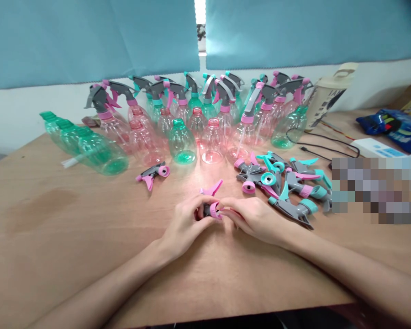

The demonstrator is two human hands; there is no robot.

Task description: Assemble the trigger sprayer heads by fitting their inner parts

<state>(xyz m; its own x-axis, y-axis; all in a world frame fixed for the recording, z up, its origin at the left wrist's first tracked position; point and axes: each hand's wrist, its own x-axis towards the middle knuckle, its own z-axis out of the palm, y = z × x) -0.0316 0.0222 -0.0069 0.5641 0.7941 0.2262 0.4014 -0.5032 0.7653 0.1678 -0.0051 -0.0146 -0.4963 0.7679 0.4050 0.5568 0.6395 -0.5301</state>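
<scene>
The cream bottle (325,101) bears dark lettering; the characters "AM" are legible, the remainder is unclear. Print on the blue packet (402,130) is not legible.

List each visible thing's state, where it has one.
Held spray head, off any bottle
Left hand, gripping it
Right hand, touching its pink collar
Lone spray head, unattached
Spray head pile, unattached
Front green bottle, upright, open
Left green bottles, open
Back-row bottles, spray heads fitted
Cup, lidded
</scene>
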